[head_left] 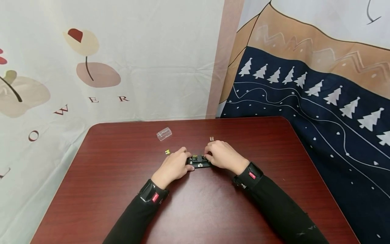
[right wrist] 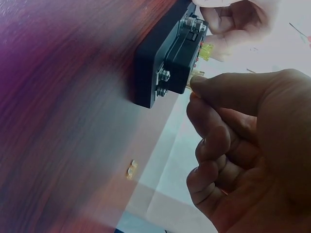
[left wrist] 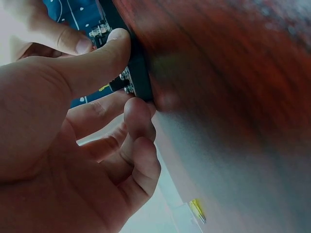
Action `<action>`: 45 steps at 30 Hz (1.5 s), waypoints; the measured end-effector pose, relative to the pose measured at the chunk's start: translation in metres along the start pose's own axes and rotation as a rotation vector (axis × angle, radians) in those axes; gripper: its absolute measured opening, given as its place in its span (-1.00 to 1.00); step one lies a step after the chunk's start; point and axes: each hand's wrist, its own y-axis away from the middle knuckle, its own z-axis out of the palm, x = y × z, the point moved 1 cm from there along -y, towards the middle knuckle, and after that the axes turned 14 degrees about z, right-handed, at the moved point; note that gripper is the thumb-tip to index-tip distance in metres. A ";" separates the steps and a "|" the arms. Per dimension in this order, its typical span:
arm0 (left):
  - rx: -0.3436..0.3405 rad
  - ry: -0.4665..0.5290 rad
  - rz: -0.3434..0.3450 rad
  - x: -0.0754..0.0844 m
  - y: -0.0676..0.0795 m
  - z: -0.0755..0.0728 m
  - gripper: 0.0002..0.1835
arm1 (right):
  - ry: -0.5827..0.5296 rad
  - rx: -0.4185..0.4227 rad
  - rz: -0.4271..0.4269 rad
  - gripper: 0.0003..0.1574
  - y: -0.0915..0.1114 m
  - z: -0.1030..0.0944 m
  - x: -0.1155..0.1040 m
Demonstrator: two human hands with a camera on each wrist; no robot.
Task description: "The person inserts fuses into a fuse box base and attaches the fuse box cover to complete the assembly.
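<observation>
A black fuse block (head_left: 200,165) with metal screw terminals lies on the table between both hands. My left hand (head_left: 173,166) holds its left end, the thumb along the front side and fingers behind. In the right wrist view a yellow blade fuse (right wrist: 206,51) stands in the block. At the block's right part, my right hand (head_left: 224,156) pinches a small pale translucent blade fuse (right wrist: 198,75) between thumb and index finger, right at the top of the block. Its other fingers are curled, and the fingertips hide most of that fuse.
On the reddish-brown table (head_left: 128,189), a yellow blade fuse (head_left: 167,151) lies beyond the left hand. A clear blade fuse (head_left: 211,138) lies just past the right hand. A clear plastic cover (head_left: 164,134) sits farther back, left of centre. Printed cloths hang behind the table.
</observation>
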 end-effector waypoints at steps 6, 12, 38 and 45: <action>-0.006 -0.008 -0.002 0.000 0.000 0.000 -0.48 | 0.008 -0.018 0.004 -0.94 0.002 -0.002 0.001; -0.009 0.001 -0.006 0.000 0.000 0.001 -0.47 | 0.031 -0.006 0.005 -0.93 0.003 -0.001 0.005; -0.028 0.011 -0.016 0.000 -0.001 0.000 -0.44 | 0.026 0.109 0.174 -0.84 -0.014 -0.014 0.036; -0.032 0.011 -0.024 -0.001 0.000 0.001 -0.43 | 0.013 0.123 0.209 -0.81 -0.020 -0.015 0.045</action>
